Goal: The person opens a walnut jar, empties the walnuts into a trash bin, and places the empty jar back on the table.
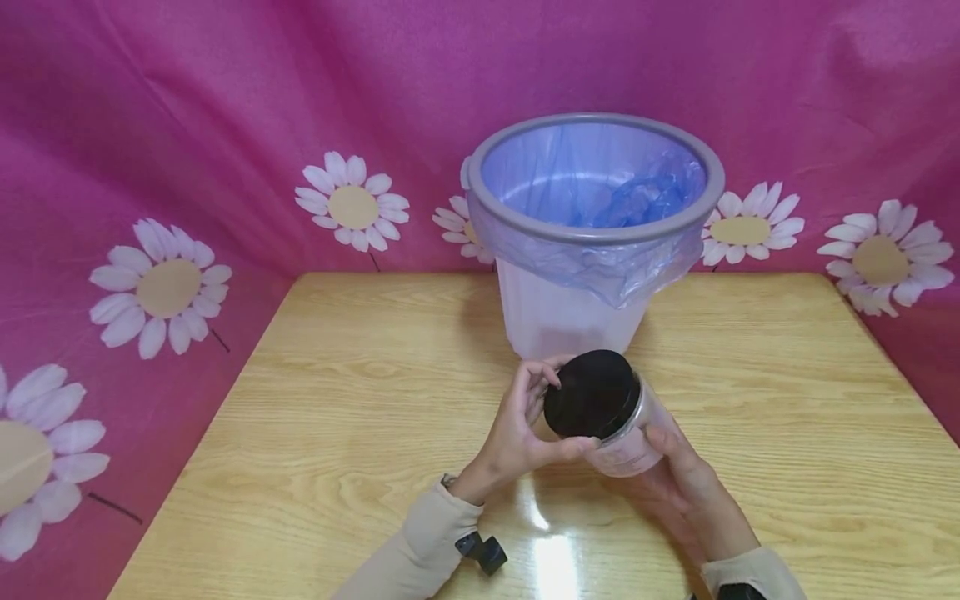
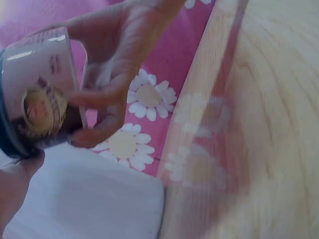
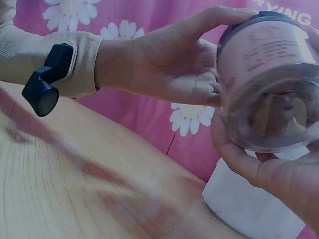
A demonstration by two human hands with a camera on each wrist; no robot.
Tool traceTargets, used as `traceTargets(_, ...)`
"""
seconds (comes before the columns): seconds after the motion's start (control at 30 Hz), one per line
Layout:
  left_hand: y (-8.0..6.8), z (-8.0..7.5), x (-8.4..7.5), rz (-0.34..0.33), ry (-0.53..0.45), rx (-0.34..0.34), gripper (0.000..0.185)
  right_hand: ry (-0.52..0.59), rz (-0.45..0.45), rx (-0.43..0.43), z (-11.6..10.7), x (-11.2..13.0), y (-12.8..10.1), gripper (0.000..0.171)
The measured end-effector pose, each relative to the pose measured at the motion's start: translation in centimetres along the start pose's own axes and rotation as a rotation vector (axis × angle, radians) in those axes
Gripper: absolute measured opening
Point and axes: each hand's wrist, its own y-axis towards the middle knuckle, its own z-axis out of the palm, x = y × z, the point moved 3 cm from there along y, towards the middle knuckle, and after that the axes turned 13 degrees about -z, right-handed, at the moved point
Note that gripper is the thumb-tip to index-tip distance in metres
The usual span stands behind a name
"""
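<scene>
My left fingers point(image 1: 534, 385) curled round the black lid point(image 1: 591, 395), thumb under its rim, while my right hand point(image 1: 678, 475) cupped the clear jar point(image 1: 630, 446) from below, tilted above the table point(image 1: 337, 433) just before the lined bin point(image 1: 592, 225). From the left wrist, the left hand point(image 2: 117, 64) gripped the lid's edge, the jar's label facing me. From the right wrist, the right fingers point(image 3: 239, 159) wrapped under the jar's clear base.

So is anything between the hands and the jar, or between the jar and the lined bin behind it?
Nothing visible. The left hand grips the black lid, the right hand holds the jar, and only bare table lies before the bin.
</scene>
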Motion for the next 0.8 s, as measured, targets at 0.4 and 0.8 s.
traceTargets(0.4,0.1,-0.9,-2.2,0.021,0.339,0.083,0.085,-0.310,-0.041,0.030,1.7,1.7,1.2,0.073)
traceTargets(0.8,-0.4,-0.8,-3.6,0.076,0.765,0.182,0.106,-0.861,0.086,0.197,2.4,4.3,2.1,0.108)
